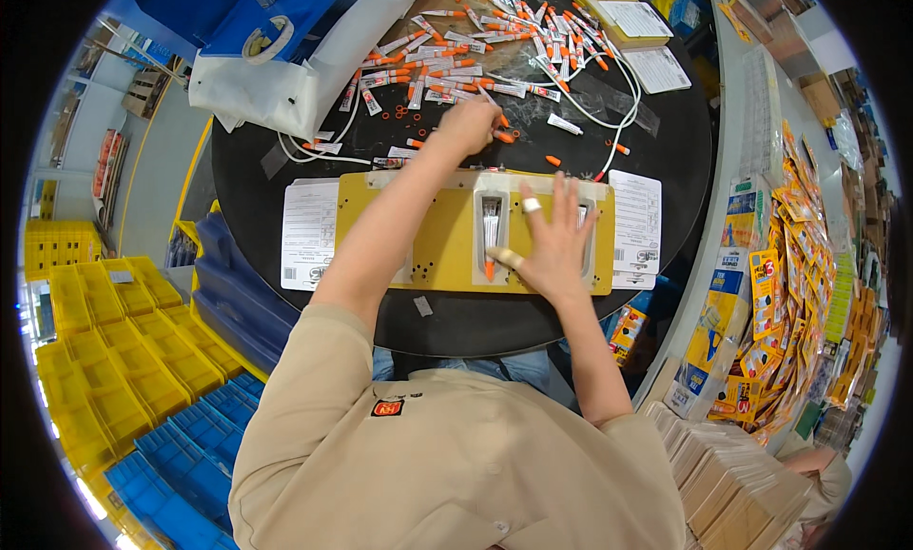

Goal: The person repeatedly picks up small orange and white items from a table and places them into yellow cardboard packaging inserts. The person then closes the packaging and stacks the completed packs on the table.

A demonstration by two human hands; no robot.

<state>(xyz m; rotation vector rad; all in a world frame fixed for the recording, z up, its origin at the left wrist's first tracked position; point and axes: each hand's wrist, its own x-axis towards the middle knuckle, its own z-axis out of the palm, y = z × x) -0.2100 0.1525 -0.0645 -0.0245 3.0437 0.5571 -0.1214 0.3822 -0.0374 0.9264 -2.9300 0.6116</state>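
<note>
- an orange-capped tube (501, 134) is pinched in the left hand (468, 124) grip over the tube pile (475, 46).
- the right hand (552, 248) is laid, grip spread, on the yellow tray (428, 236) on the counter (666, 141).

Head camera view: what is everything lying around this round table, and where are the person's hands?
Round table: one, black, centre.
Jig board: one, yellow, flat at the near side of the table.
Clear tray: one, on the board, holding a small tube.
Small tubes: many, white with orange caps, heaped at the far side.
Printed sheets: white, one at each end of the board.
Bag: one, white, far left.
Bins: many, yellow and blue, lower left.
Packaged cards: many, yellow and orange, right.
Card stack: tan, lower right.
Left hand: reaching into the tubes.
Right hand: fingers spread, flat on the tray.
</note>
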